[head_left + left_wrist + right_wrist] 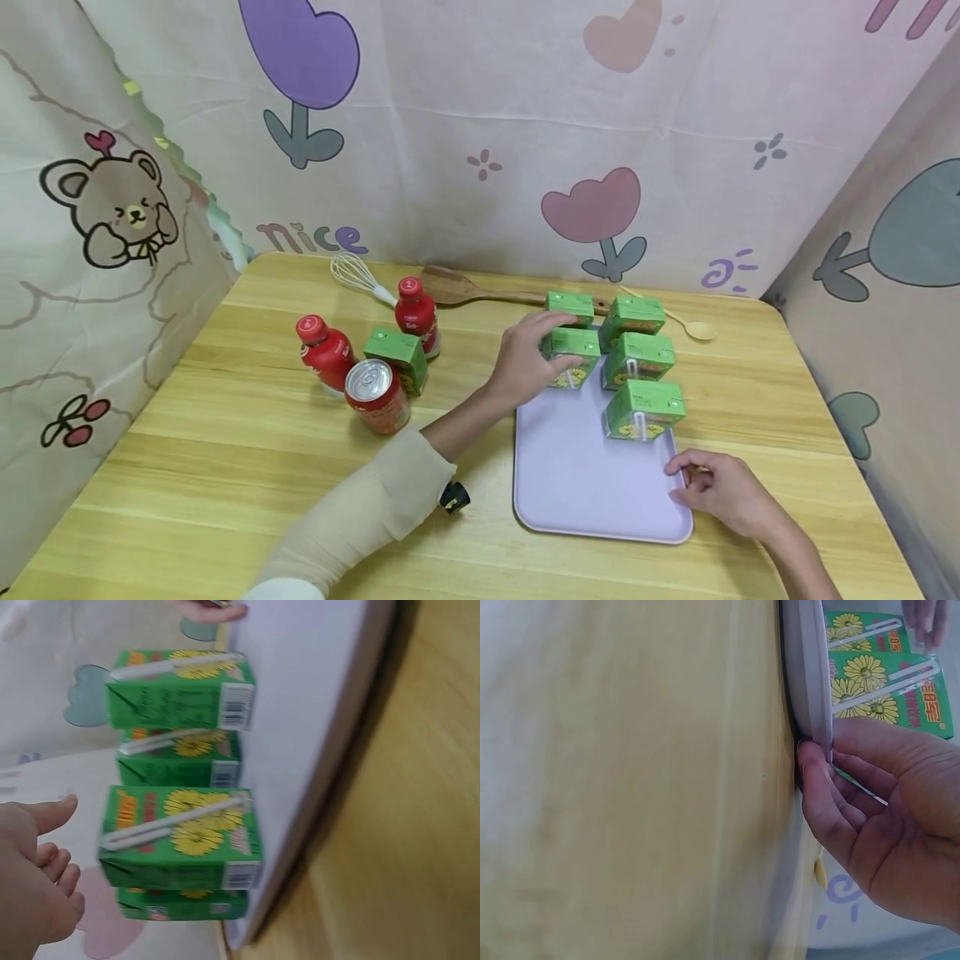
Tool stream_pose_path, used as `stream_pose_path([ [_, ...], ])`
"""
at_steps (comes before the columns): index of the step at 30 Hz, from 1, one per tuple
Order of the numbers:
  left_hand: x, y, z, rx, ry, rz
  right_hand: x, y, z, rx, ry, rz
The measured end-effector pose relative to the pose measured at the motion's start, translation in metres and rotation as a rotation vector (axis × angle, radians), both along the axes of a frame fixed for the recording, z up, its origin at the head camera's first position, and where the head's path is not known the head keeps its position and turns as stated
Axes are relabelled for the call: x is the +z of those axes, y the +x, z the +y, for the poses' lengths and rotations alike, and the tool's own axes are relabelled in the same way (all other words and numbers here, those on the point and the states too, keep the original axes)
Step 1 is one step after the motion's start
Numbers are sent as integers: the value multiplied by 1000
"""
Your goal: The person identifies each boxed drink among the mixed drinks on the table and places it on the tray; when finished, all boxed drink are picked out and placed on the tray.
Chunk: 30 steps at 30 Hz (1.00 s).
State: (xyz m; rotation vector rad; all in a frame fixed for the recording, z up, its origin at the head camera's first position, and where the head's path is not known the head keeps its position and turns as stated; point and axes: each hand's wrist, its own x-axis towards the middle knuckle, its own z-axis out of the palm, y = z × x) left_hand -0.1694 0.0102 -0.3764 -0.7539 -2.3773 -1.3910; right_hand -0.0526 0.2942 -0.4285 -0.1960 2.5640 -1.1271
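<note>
My left hand (525, 360) is over the front left green drink carton (576, 343) on the lilac tray (577, 475). In the left wrist view, that hand (34, 877) shows its thumb stretched out and its fingers loosely bent, with a gap between them and the nearest carton (180, 836). My right hand (723, 492) pinches the tray's right rim near the front corner. The right wrist view shows the thumb and fingers of this hand (889, 795) on either side of the rim (810, 675). Two cartons stand in the left row and three in the right.
Left of the tray stand two red bottles (327, 354), a red can (377, 398) and another green carton (397, 354). Behind lie a whisk (360, 273), a wooden spatula (453, 287) and a pale spoon (697, 330). Patterned cloth (465, 100) surrounds the table (187, 467).
</note>
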Motion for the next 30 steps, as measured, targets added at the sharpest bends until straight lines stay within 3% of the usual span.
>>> stream_pose_path([
  [8,40,24,-22,-74,27,-10,1,0,-1,0,6,11],
  [13,56,30,-52,-55,1,-76,0,1,-2,-3,6,6],
  [23,59,23,-133,12,-70,-82,0,1,-1,0,5,30],
  [30,60,17,-177,83,-213,-229,-1,1,-1,0,11,22],
])
